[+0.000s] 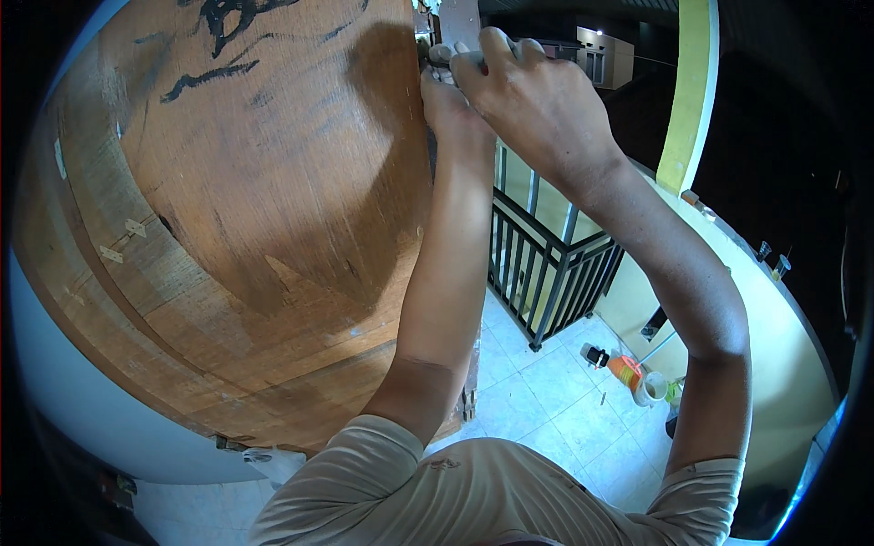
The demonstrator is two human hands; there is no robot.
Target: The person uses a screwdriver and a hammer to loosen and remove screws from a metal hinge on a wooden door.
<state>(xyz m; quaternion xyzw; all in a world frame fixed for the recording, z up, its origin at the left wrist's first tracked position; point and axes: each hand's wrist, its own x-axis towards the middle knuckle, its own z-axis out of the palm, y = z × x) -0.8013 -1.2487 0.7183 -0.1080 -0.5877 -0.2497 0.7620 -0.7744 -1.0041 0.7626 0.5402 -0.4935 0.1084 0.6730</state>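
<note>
Both hands are raised to the upper edge of a brown wooden panel (273,164) with dark scrawled marks, beside some small hardware. My left hand (448,98) is closed at that edge, partly behind the other, around something I cannot make out. My right hand (535,102) is just right of it and slightly higher, its fingers curled over the same spot, with what they grip hidden.
A black metal railing (550,257) stands right of the panel above a tiled floor (583,428), with a yellow post (683,109) at upper right. An orange container (625,371), a pale bucket (650,389) and small items sit by the low wall (774,337).
</note>
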